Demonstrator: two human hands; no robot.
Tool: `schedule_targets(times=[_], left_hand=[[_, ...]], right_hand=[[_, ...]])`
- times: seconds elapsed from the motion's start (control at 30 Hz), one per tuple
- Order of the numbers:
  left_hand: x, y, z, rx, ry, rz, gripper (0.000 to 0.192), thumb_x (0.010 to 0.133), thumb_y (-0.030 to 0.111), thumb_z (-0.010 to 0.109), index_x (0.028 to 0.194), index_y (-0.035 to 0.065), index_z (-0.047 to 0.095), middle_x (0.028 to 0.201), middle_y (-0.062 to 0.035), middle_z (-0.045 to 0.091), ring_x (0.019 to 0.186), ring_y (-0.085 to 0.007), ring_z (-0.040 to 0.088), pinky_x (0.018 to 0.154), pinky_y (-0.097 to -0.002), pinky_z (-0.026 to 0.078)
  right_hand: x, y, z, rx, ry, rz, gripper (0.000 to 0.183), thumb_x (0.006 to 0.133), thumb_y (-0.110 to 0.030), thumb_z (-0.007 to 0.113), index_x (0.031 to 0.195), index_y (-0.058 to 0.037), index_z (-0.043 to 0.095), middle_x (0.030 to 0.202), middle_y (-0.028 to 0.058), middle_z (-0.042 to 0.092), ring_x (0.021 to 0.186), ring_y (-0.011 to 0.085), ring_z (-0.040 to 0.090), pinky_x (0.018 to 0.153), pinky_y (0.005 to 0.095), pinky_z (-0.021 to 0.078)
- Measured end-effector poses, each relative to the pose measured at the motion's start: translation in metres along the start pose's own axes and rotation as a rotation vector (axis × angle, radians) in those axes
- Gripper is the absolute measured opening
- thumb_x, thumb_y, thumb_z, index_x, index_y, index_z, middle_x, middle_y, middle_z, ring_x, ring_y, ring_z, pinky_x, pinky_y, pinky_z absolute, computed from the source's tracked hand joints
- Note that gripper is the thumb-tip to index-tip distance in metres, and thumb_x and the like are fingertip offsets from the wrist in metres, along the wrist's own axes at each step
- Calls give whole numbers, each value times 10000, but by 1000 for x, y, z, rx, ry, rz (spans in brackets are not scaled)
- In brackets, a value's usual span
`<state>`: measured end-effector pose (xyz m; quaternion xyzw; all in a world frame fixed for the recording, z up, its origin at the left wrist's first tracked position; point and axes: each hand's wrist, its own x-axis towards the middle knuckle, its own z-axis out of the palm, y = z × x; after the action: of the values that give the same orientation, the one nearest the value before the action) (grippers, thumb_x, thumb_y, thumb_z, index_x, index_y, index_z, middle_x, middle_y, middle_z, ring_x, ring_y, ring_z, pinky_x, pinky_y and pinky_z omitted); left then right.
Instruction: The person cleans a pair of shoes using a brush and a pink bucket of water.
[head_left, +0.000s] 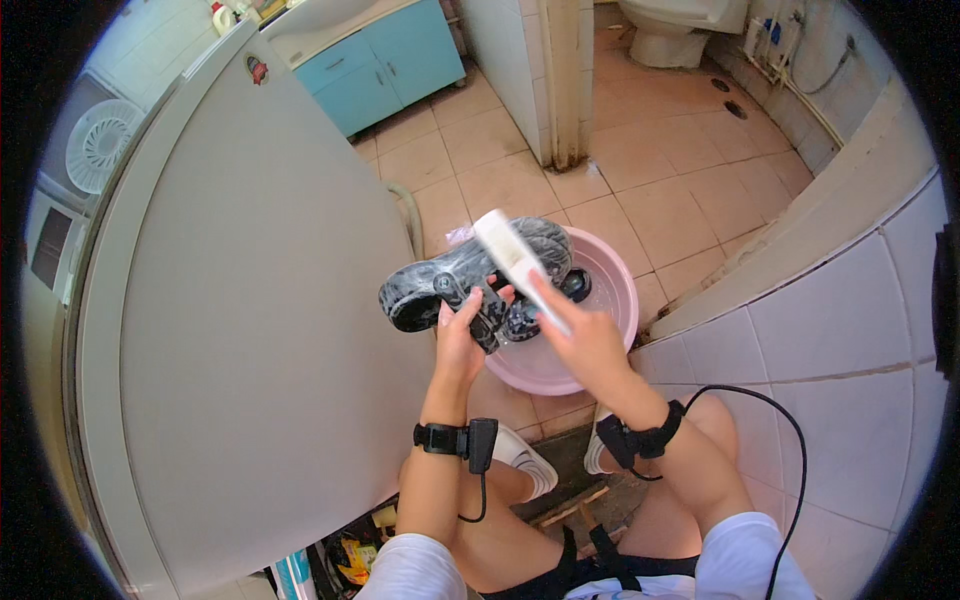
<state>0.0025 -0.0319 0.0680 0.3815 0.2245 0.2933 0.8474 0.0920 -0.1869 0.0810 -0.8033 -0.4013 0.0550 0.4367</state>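
My left hand (461, 345) grips a black rubber clog (469, 266) by its strap and opening. White suds streak the clog, which is tipped on its side with its sole edge facing away from me. In my right hand (589, 341) is the handle of a white scrub brush (504, 238), its head lying across the clog; the bristles are hidden. Beneath both hands a pink plastic basin (630, 322) stands on the floor with some water in it. A wet black shoe (576, 285), partly covered by my right hand and the brush, rests in the basin.
A large pale appliance panel (277, 322) rises close on my left. The tiled wall (832, 337) is near on my right. Ahead are a pillar (564, 90), a blue cabinet (382, 67), a grey hose (411, 217) and a toilet (671, 37). A black cable (795, 435) loops from my right wrist.
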Motion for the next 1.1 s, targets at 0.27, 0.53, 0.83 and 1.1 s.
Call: schedule_targets(times=[0.27,0.53,0.83,1.1], left_hand=[[-1,-2,5,35,4,44,305,924,38,515,1217,-12,449,1104,-134,604,974,-274,641,878,-422,532],[-3,-8,-4,296,84,77,312,901,101,612,1179,-15,529,1123,-94,622,986,-152,600,896,-287,463],[-6,-6,7,373,-37,83,316,922,134,594,1194,-21,549,1129,-86,631,1011,-151,589,910,-289,458],[-5,-8,1,336,92,95,355,886,93,629,1207,-3,515,1102,-91,630,994,-177,604,882,-311,469]], right_hand=[[21,11,-25,-66,156,50,546,860,-234,612,1369,-351,452,612,208,588,564,374,612,512,454,473],[4,-15,2,3,-56,-14,577,854,-238,611,1381,-376,420,613,206,588,574,394,606,544,478,493],[19,1,-9,-39,172,24,551,875,-236,598,1392,-318,425,596,194,584,544,372,604,503,454,479],[4,-28,3,-87,-45,-42,546,855,-217,642,1362,-330,473,638,213,581,567,380,599,511,434,465]])
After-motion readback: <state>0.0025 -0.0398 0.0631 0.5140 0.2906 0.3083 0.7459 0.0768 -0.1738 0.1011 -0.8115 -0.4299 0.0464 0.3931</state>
